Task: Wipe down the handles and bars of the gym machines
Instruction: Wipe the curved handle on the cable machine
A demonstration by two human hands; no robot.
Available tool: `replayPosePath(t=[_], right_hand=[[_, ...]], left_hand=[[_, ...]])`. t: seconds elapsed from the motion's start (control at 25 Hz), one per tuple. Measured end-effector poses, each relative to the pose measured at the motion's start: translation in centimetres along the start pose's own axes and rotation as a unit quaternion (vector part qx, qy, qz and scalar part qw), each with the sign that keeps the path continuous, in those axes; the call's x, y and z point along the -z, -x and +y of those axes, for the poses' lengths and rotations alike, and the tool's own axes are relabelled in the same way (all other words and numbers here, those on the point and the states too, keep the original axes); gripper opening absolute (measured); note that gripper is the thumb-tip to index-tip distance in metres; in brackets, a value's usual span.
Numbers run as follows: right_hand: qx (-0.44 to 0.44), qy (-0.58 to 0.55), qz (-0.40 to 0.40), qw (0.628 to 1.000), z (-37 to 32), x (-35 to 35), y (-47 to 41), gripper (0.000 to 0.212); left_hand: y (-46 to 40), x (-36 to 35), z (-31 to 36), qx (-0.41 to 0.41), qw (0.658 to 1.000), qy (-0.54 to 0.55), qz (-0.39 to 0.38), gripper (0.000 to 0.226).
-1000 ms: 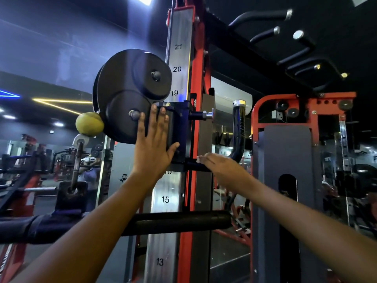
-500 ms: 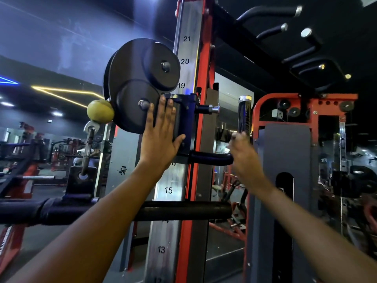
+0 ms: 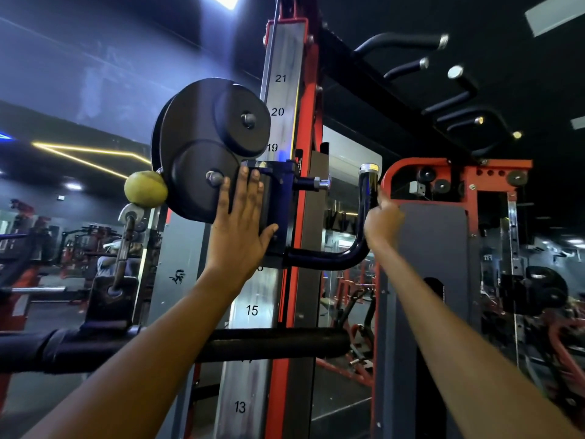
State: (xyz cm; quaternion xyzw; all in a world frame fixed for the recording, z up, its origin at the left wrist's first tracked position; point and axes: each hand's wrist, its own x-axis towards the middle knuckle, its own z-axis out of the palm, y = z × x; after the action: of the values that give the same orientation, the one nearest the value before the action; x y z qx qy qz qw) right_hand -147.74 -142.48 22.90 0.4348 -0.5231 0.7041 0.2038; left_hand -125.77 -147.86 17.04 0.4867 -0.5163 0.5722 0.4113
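Nearest to me, across the bottom at about seven o'clock, runs one padded bar [image 3: 272, 343], not yet under my hands. Above it my left hand [image 3: 239, 229] lies flat against the dark carriage block [image 3: 278, 201] on the numbered steel post [image 3: 253, 312], fingers [image 3: 243, 188] straight and spread, holding nothing, just bracing. At three o'clock from it my right hand [image 3: 381, 218] is closed round the upright part of the curved black handle [image 3: 364, 217], just under its chrome cap [image 3: 368, 168]. Whether a cloth sits inside that grip I cannot tell; none shows.

So I judge the step in hand is wiping this one handle, on its upright stretch. The next move, as I see it, calls for running the grip up to the cap, then back down round the bend toward the carriage, with the left keeping the carriage steady.

By count: two hands, one curved handle, one padded bar, two round black discs [image 3: 205, 147], one yellow ball [image 3: 145, 188] at nine o'clock. Farther off, at one o'clock overhead, I count about five pull-up grips [image 3: 402, 42], still to be done.
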Motion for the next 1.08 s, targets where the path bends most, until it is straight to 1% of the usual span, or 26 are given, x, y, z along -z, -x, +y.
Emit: replayPosePath(t=[0.04, 0.08, 0.16, 0.2, 0.24, 0.28, 0.32, 0.4, 0.44, 0.48, 0.56, 0.6, 0.64, 0.68, 0.72, 0.76, 0.8, 0.84, 0.88, 0.92, 0.96, 1.0, 1.04, 1.08], right_hand=[[-0.012, -0.037, 0.018, 0.999, 1.6, -0.2, 2.2, 0.052], [-0.023, -0.072, 0.013, 0.997, 3.1, 0.1, 4.6, 0.047], [-0.080, -0.078, -0.042, 0.993, 5.3, 1.2, 7.5, 0.033], [-0.117, -0.086, -0.029, 0.989, 5.4, 1.5, 7.0, 0.031], [-0.136, -0.102, -0.003, 0.985, 4.9, 1.8, 5.6, 0.034], [-0.126, -0.114, 0.019, 0.985, 4.5, 2.0, 3.8, 0.041], [-0.099, -0.120, 0.017, 0.988, 3.2, 2.2, 2.9, 0.048], [-0.043, -0.073, -0.009, 0.996, 1.9, 1.7, 3.1, 0.056], [-0.034, -0.055, -0.005, 0.998, 2.2, 0.9, 4.2, 0.058], [-0.044, -0.064, 0.012, 0.997, 2.8, 0.0, 5.9, 0.058], [-0.114, -0.111, 0.051, 0.986, 3.3, -1.7, 9.3, 0.054], [-0.159, -0.133, 0.059, 0.977, 3.7, -2.3, 10.1, 0.054], [-0.205, -0.160, 0.045, 0.965, 3.5, -2.4, 10.6, 0.055], [-0.261, -0.207, 0.013, 0.943, 2.8, -2.5, 11.0, 0.055], [-0.295, -0.213, -0.036, 0.931, 1.9, -2.6, 11.3, 0.052], [-0.335, -0.243, -0.085, 0.906, 1.0, -3.1, 11.2, 0.046], [-0.368, -0.268, -0.111, 0.883, 0.0, -3.7, 11.6, 0.039], [-0.405, -0.296, -0.101, 0.859, -0.9, -4.5, 12.2, 0.031], [-0.436, -0.321, -0.107, 0.834, -1.5, -5.4, 12.6, 0.022], [-0.435, -0.337, -0.116, 0.827, -1.6, -5.8, 13.0, 0.021], [-0.451, -0.359, -0.122, 0.808, -2.0, -6.0, 13.0, 0.025], [-0.454, -0.389, -0.163, 0.785, -2.6, -5.7, 13.1, 0.025], [-0.451, -0.375, -0.208, 0.783, -2.7, -5.1, 13.4, 0.020], [-0.454, -0.364, -0.208, 0.787, -2.1, -4.6, 13.2, 0.018]], left_hand=[[0.0, -0.1, 0.1, 0.000, 1.000, 0.001, 0.002, 0.077], [0.0, -0.1, 0.1, 0.001, 1.000, 0.000, 0.005, 0.077], [0.0, -0.1, 0.2, 0.005, 1.000, 0.003, 0.004, 0.077], [0.0, 0.0, 0.2, 0.006, 1.000, 0.005, 0.002, 0.077], [0.0, 0.0, 0.2, 0.006, 1.000, 0.003, 0.001, 0.076], [0.1, -0.1, 0.2, 0.005, 1.000, 0.000, 0.001, 0.076], [0.1, 0.0, 0.2, 0.005, 1.000, -0.001, 0.000, 0.076], [0.1, 0.1, 0.2, 0.002, 1.000, -0.001, -0.005, 0.076], [0.1, 0.1, 0.2, 0.004, 1.000, -0.001, -0.005, 0.076], [0.2, 0.1, 0.2, 0.006, 1.000, -0.003, -0.004, 0.076], [0.1, 0.0, 0.2, 0.009, 1.000, -0.009, -0.005, 0.076], [0.1, 0.1, 0.3, 0.009, 1.000, -0.009, -0.009, 0.076], [0.1, 0.3, 0.3, 0.009, 1.000, -0.008, -0.012, 0.076], [0.1, 0.3, 0.4, 0.011, 1.000, -0.007, -0.012, 0.076], [0.1, 0.2, 0.4, 0.014, 1.000, -0.007, -0.010, 0.076], [0.1, 0.2, 0.4, 0.016, 1.000, -0.009, -0.007, 0.077], [0.2, 0.1, 0.3, 0.016, 1.000, -0.011, -0.007, 0.077], [0.2, 0.2, 0.3, 0.015, 1.000, -0.012, -0.009, 0.077], [0.2, 0.2, 0.2, 0.014, 1.000, -0.013, -0.012, 0.077], [0.2, 0.3, 0.2, 0.012, 1.000, -0.013, -0.014, 0.077], [0.2, 0.3, 0.2, 0.011, 1.000, -0.012, -0.014, 0.077], [0.2, 0.4, 0.2, 0.010, 1.000, -0.010, -0.013, 0.077], [0.2, 0.4, 0.2, 0.009, 1.000, -0.008, -0.015, 0.077], [0.2, 0.5, 0.2, 0.009, 1.000, -0.008, -0.017, 0.077]])
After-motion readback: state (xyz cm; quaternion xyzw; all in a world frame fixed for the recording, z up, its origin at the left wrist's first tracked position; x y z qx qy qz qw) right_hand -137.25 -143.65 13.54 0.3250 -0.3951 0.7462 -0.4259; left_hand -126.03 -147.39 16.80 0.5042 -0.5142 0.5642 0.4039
